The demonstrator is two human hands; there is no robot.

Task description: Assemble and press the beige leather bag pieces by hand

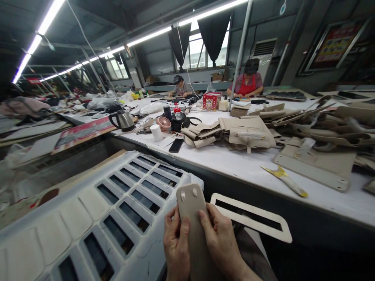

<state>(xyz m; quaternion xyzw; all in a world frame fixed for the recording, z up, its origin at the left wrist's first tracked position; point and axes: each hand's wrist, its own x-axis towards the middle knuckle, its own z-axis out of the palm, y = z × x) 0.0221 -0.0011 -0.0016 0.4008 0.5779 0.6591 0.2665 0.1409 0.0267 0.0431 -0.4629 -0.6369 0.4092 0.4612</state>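
A long taupe leather panel (pixel 193 222) with a rounded end is held upright between my two hands, low in the middle of the view. Two small pale pieces stick out near its top end. My left hand (pixel 177 244) grips the left edge, thumb on the face. On the opposite edge my right hand (pixel 219 238) closes with its thumb pressed on the face too. The panel's lower end runs out of view. Just right of my right hand is a white frame-shaped piece (pixel 252 215) with a long slot.
A white slotted rack (pixel 164 171) stands to the left. On the long table (pixel 231 166) are stacked taupe leather pieces (pixel 249 132), a yellow-handled tool (pixel 285 180), a phone (pixel 176 145), a paper cup (pixel 156 133) and a kettle (pixel 124 119). Two people (pixel 247 84) work across it.
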